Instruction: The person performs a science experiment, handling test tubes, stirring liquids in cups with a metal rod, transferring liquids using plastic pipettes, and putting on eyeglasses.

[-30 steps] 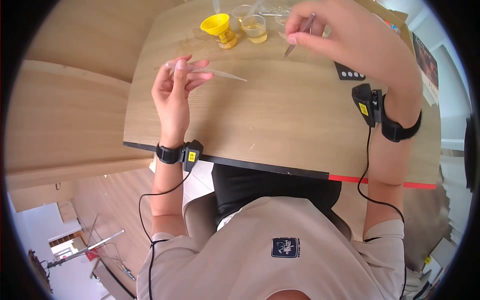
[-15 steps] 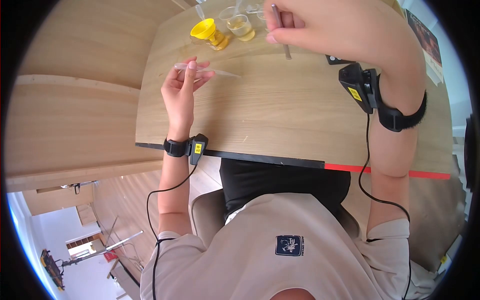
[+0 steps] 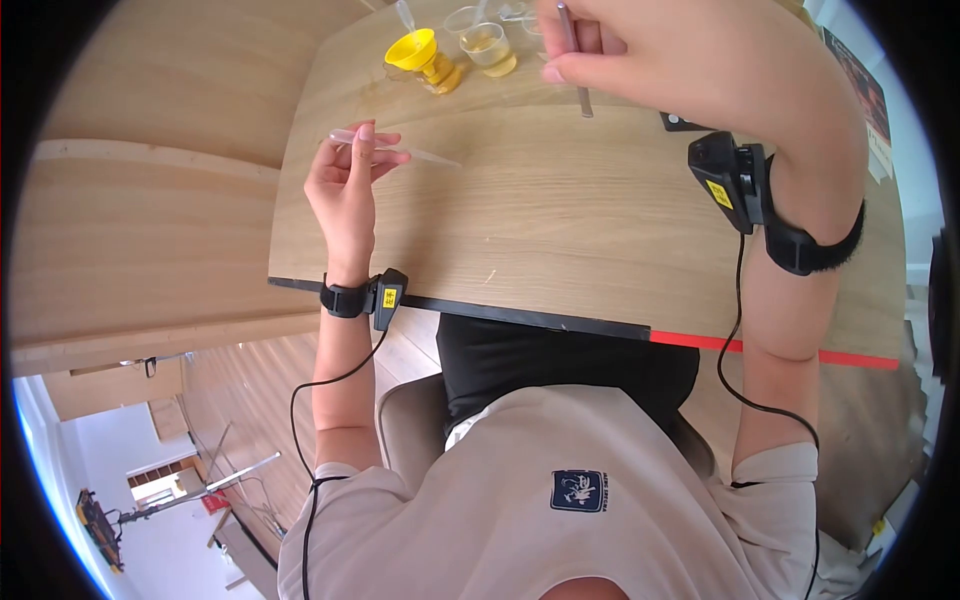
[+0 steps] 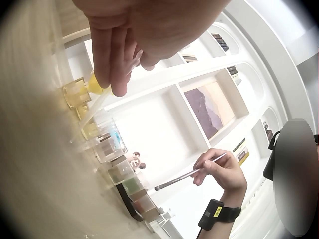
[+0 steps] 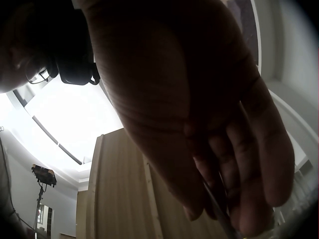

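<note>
Clear plastic dropper (image 3: 343,136) pinched in left hand (image 3: 340,195), above wooden table (image 3: 560,220), thin stick (image 3: 585,101) gripped in right hand (image 3: 605,45), tilted, well apart from dropper, yellow funnel (image 3: 412,48) beyond left hand, toward far side of table, near clear cup (image 3: 487,46) of pale yellow liquid (image 3: 497,66)
</note>
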A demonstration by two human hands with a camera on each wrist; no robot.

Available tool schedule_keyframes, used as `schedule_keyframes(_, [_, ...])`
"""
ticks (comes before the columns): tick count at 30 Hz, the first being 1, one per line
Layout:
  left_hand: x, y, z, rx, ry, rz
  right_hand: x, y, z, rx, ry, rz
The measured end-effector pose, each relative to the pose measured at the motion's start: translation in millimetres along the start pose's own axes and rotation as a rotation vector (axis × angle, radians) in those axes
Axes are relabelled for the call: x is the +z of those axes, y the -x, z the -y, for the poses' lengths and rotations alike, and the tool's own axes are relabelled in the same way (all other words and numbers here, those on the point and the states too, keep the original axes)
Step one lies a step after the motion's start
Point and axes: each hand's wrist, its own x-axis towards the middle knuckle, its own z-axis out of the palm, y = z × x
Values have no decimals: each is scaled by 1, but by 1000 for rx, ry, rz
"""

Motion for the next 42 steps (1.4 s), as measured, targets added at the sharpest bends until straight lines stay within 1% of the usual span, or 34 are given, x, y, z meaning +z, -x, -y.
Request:
schedule_keyframes(1, [0,1,-2,2,-3,-1,-4,-4,0,25,-49,98])
schedule_keyframes(2, [1,2,-2,2,-2,-4,2,-2,-4,23,-47,99])
schedule_keyframes(4, [3,4,-4,-27,-17,13,20,7,-17,-303,-26,-166])
schedule_keyframes(5, [4,3,-6,-25,-15,9,18,3,-19,-306,-22,-166])
schedule_keyframes(7, [6,0,-9,22,17,-51,12,-11,-21,-310,-160,57])
schedule_keyframes(8, [7,-1,-10,23,20,-59,16,-12,-22,-315,-155,59])
schedule_keyframes(10, [5,-6,-5,68,38,-62,44,-15,-19,-573,-196,-86])
schedule_keyframes(11, [4,-10,-3,71,39,-74,63,-25,-17,-584,-190,-85])
schedule_keyframes(13, [3,-21,4,57,51,-43,103,-53,-16,-534,-363,-45])
schedule_keyframes(14, [4,-28,4,57,53,-54,111,-60,-14,-543,-357,-39])
schedule_keyframes(17, [11,-47,9,155,95,-66,132,-73,-10,-581,-310,-61])
schedule_keyframes(18, [13,-54,10,158,102,-76,135,-74,-8,-567,-338,-34])
schedule_keyframes(20, [17,-65,16,215,183,-118,144,-78,-9,-551,-359,3])
schedule_keyframes(21, [18,-69,19,210,192,-126,146,-80,-12,-596,-363,-8])
schedule_keyframes(22, [19,-72,22,232,223,-169,147,-80,-15,-642,-367,-19])
schedule_keyframes(23, [19,-74,26,254,254,-212,146,-80,-18,-643,-360,-10])
schedule_keyframes(25, [17,-74,34,225,273,-233,136,-73,-16,-544,-408,81])
schedule_keyframes(26, [15,-72,37,200,283,-246,137,-73,-14,-546,-402,95])
schedule_keyframes(28, [12,-69,42,168,330,-253,138,-74,-12,-377,-508,47])
schedule_keyframes(29, [11,-68,44,147,371,-248,141,-76,-13,-383,-501,62])
schedule_keyframes(31, [9,-72,48,124,405,-266,148,-83,-16,-453,-395,-107])
schedule_keyframes(32, [7,-72,49,109,433,-274,152,-85,-17,-464,-392,-98])
schedule_keyframes(34, [6,-73,49,110,444,-294,157,-87,-17,-539,-414,-107])
schedule_keyframes(35, [5,-72,49,113,458,-298,156,-85,-16,-547,-412,-101])
schedule_keyframes(37, [4,-73,49,115,457,-311,150,-83,-14,-470,-468,78])
schedule_keyframes(38, [4,-75,50,117,455,-309,151,-84,-13,-465,-471,85])
schedule_keyframes(40, [3,-75,50,120,447,-316,152,-82,-10,-388,-509,-6])
schedule_keyframes(41, [3,-76,49,128,437,-320,154,-83,-11,-386,-509,-4])
schedule_keyframes(42, [3,-77,49,126,439,-318,159,-85,-13,-399,-460,-86])
